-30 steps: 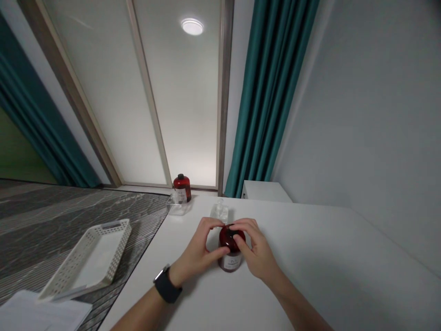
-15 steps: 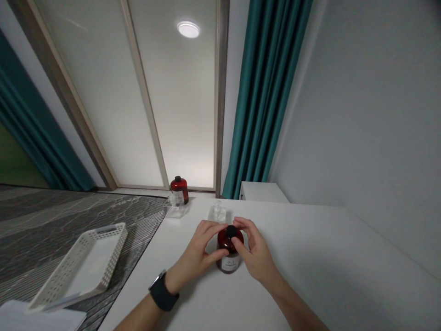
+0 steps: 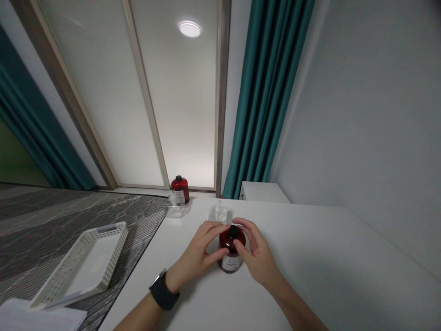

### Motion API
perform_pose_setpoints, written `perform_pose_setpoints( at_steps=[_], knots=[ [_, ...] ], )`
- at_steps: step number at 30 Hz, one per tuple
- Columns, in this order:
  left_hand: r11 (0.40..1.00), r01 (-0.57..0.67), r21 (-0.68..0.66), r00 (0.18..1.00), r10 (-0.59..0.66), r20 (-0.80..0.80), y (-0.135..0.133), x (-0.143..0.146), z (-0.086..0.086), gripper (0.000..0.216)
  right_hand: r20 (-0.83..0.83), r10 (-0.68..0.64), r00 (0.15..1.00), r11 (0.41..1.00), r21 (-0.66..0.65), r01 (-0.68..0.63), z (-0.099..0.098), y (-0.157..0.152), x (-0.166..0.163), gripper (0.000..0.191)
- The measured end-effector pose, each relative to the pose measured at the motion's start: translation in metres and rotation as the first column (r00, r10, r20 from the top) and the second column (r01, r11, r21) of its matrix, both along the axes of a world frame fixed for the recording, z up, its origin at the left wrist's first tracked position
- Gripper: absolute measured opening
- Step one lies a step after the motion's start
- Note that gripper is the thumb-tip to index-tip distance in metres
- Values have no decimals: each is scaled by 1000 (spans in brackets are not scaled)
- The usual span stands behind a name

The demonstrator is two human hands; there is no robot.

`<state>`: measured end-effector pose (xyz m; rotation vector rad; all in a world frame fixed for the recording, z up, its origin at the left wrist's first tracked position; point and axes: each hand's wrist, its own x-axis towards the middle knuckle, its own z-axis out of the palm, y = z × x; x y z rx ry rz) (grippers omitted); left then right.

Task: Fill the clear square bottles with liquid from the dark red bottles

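Note:
A rounded amber bottle (image 3: 226,241) with a white label stands on the white table (image 3: 292,257) in front of me. My left hand (image 3: 202,244) curves around its left side, thumb at the front and fingers reaching behind the shoulder. On the right, my right hand (image 3: 257,253) has its thumb against the bottle's black cap (image 3: 233,231), with the fingers arched behind it. The exact fingertip contact at the back is hidden. Just beyond the bottle is a small clear container (image 3: 217,213), partly covered by my left fingers.
A second amber bottle (image 3: 181,186) stands at the table's far left corner, behind a clear tray (image 3: 174,211). Left of the table, a white perforated basket (image 3: 115,257) rests on a dark patterned surface beside white paper (image 3: 41,317). A white cabinet (image 3: 265,191) is beyond the far edge.
The amber bottle and its cap sit slightly farther right between my hands. Both hands stay in nearly the same place; the view has shifted a little.

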<state>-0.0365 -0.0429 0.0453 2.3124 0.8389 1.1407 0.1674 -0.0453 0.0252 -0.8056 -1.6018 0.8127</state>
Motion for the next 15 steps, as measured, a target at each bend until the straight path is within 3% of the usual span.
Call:
perform_pose_setpoints(
  at_steps=[15],
  knots=[
    [1000, -15, -7, 1000, 15, 1, -1, 2, -1, 50, 17, -27, 999, 999, 45, 26, 2, -2, 2, 43]
  ],
)
